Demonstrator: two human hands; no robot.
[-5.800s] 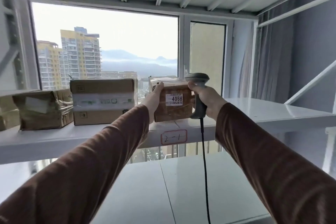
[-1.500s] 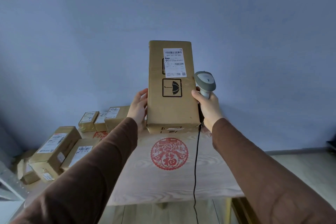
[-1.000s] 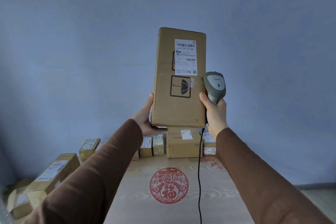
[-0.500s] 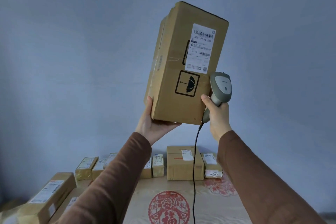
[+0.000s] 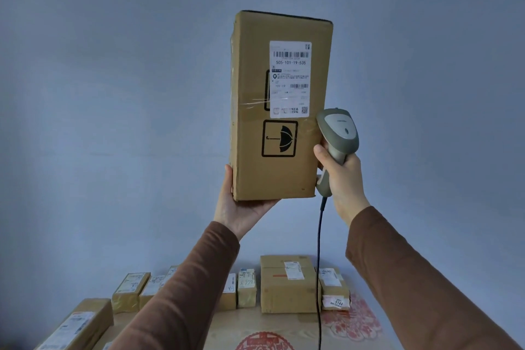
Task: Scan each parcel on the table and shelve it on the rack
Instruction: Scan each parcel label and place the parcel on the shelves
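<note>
A tall brown cardboard parcel [image 5: 279, 105] is held upright high in front of the blue wall. Its white barcode label [image 5: 289, 79] and a black umbrella mark face me. My left hand [image 5: 241, 204] grips its lower left corner, palm under the bottom edge. My right hand [image 5: 341, 179] holds the handle of a grey barcode scanner [image 5: 338, 133], whose head sits beside the parcel's right edge, and its thumb touches that edge. A black cable [image 5: 319, 264] hangs down from the scanner.
Below, a wooden table [image 5: 255, 324] with red paper-cut decals carries several more parcels: a larger box [image 5: 288, 284] at the back middle, small ones along the back, and a long box [image 5: 76, 324] at the left front. The rack is out of view.
The parcel has been lifted off the table and raised; half a second ago it was tilted right, now it stands upright. The scanner stays beside its right edge.
</note>
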